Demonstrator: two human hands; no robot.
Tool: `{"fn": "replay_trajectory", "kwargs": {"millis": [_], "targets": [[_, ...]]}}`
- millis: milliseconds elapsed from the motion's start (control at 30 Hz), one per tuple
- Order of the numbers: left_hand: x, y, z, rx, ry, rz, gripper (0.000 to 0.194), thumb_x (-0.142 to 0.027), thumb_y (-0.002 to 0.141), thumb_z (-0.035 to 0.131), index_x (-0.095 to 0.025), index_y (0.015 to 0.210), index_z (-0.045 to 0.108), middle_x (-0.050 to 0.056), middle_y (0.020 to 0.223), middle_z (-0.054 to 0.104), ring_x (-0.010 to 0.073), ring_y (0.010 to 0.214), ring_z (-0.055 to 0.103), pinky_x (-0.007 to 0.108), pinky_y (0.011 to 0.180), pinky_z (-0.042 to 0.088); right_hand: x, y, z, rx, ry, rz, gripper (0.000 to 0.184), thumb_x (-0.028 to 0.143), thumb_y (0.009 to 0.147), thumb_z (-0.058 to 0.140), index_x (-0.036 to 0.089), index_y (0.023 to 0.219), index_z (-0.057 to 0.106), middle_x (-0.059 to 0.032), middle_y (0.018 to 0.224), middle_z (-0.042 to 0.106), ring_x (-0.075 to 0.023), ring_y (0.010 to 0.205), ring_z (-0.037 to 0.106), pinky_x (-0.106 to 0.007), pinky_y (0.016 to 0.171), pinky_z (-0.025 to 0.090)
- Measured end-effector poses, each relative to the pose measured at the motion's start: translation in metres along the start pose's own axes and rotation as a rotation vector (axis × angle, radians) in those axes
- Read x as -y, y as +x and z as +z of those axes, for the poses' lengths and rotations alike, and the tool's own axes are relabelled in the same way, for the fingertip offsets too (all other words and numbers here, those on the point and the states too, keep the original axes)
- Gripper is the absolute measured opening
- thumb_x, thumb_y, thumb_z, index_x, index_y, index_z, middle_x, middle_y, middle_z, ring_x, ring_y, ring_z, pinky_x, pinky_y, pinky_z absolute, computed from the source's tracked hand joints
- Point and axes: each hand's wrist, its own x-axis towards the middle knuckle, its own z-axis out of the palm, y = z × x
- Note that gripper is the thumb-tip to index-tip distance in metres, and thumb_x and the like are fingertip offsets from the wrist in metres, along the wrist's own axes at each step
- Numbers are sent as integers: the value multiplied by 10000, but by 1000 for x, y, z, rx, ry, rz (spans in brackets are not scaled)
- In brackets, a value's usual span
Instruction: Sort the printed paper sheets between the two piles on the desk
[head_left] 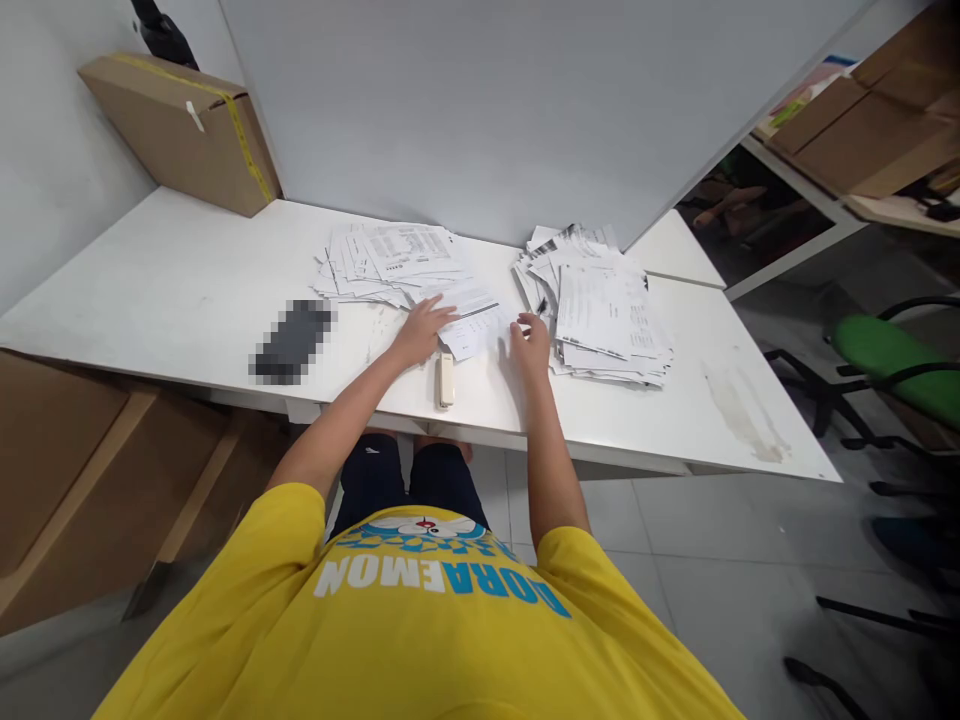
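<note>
My left hand lies with its fingers spread on a printed sheet of paper at the middle of the table. My right hand is just right of that sheet, fingers loosely curved and thumb apart, and I see nothing held in it. Below the sheet, near the front edge, lies a cream-coloured stapler. A spread pile of printed papers sits behind my left hand. Beside my right hand rises a thicker, untidy paper stack.
The white table backs onto a grey partition. A blurred-out dark object lies on the left. A taped cardboard box stands at the back left. At the right are a green chair and a shelf with cardboard boxes.
</note>
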Motion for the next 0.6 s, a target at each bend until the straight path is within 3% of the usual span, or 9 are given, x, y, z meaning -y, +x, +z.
{"fn": "replay_trajectory", "kwargs": {"millis": [100,167,267,333,467,600], "targets": [[5,-3,3,-288,30,-265,549,-105,880,538,-192,1421,584,151,1531,541,307,1506,397,549,1257,306,-3,10,11,130,-273,-103,480,382,868,558,165,1294,596,-179,1479,556,-295,1363,481,-521,1179,351],[8,-6,7,-406,-40,-414,672,-230,899,624,-200,1543,434,186,1515,535,317,1422,496,522,1184,416,-5,10,18,193,-397,-115,562,411,871,568,138,1362,563,-197,1577,462,-335,1460,377,-553,1213,278],[12,-7,15,-383,-244,-502,860,-342,897,689,-231,1628,249,189,1446,593,262,1176,672,425,998,565,-9,7,26,189,-465,-115,599,433,899,530,135,1419,522,-191,1613,420,-350,1485,346,-564,1208,273],[15,-4,19,-337,-361,-512,834,-386,948,639,-235,1640,200,177,1386,643,217,1044,722,377,922,594,-10,6,27,166,-473,-127,586,430,903,523,143,1415,523,-188,1598,442,-353,1471,364,-568,1202,280],[19,1,20,-305,-485,-524,722,-394,1033,508,-231,1648,167,131,1214,732,206,1043,738,371,927,594,-9,5,24,150,-489,-131,557,423,904,529,134,1380,545,-200,1565,470,-357,1431,400,-556,1200,285],[22,0,19,-278,-427,-542,812,-280,977,585,-224,1654,139,116,1125,728,208,996,734,372,903,592,-8,5,21,134,-486,-106,538,423,916,510,142,1374,544,-201,1552,467,-355,1423,397,-548,1189,302]]}}
